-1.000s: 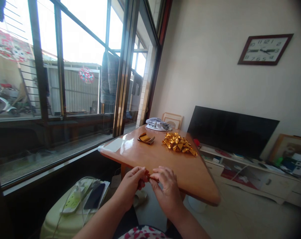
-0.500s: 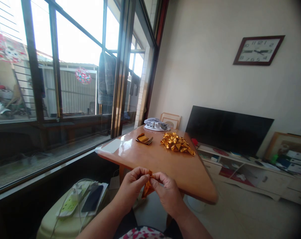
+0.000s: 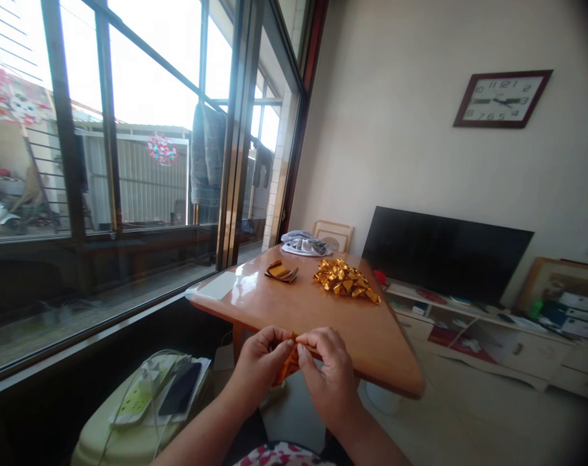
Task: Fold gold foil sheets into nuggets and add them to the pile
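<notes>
My left hand (image 3: 258, 364) and my right hand (image 3: 327, 373) meet at the near edge of a wooden table (image 3: 323, 317), and both pinch a small piece of gold paper (image 3: 287, 366) that hangs between the fingertips. Most of the paper is hidden by my fingers. Farther back on the table lies a pile of folded gold paper pieces (image 3: 345, 279), with a small stack of flat gold sheets (image 3: 280, 271) to its left.
A grey cloth (image 3: 304, 243) lies at the table's far end, near a large window (image 3: 129, 129). A pale stool (image 3: 129, 437) by my left arm carries a power strip and a phone (image 3: 180, 388). A dark television (image 3: 444, 254) stands on a low white cabinet (image 3: 483, 340).
The gold paper, barely visible a second ago, has opened out and now hangs between my fingertips. My view has shifted slightly to the right.
</notes>
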Available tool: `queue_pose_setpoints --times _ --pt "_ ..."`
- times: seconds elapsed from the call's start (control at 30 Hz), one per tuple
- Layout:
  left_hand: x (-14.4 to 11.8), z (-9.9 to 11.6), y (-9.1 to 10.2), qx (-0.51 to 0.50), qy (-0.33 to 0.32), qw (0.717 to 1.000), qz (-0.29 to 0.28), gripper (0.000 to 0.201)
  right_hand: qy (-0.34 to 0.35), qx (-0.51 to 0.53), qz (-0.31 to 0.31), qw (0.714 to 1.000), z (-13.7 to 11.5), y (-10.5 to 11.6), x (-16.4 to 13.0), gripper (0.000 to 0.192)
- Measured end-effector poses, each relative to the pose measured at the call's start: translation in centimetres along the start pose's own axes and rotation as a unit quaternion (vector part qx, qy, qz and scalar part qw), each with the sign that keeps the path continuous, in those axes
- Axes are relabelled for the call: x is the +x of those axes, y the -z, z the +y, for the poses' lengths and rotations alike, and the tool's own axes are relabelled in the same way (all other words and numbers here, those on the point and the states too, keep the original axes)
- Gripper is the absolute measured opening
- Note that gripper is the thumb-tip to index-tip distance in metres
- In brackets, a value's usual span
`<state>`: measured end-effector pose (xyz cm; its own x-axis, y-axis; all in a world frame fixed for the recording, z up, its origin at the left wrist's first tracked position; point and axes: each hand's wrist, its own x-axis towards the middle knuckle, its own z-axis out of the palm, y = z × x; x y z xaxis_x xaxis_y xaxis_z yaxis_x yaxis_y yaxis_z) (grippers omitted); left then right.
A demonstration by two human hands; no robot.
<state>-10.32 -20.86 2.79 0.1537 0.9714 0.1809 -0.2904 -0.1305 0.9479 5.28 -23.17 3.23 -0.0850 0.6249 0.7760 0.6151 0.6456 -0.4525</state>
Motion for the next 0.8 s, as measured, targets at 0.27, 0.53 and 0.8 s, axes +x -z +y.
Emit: queue_pose_setpoints --times 0.27,0.53,0.8 --pt "-0.2 0.4 -0.4 0.015 -0.003 1.0 -0.002 0.033 -0.057 0.069 0.009 0.996 0.3 -0.5 -0.1 0.011" --pt "-0.1 -0.3 0.2 0.081 -0.033 0.996 -0.022 0.032 -0.236 0.253 -0.067 0.936 1.1 -0.5 0.1 0.021" --pt "-0.2 -0.1 0.5 0.086 -0.018 0.992 -0.087 0.034 -0.247 0.331 -0.127 0.902 1.4 0.8 0.4 0.028"
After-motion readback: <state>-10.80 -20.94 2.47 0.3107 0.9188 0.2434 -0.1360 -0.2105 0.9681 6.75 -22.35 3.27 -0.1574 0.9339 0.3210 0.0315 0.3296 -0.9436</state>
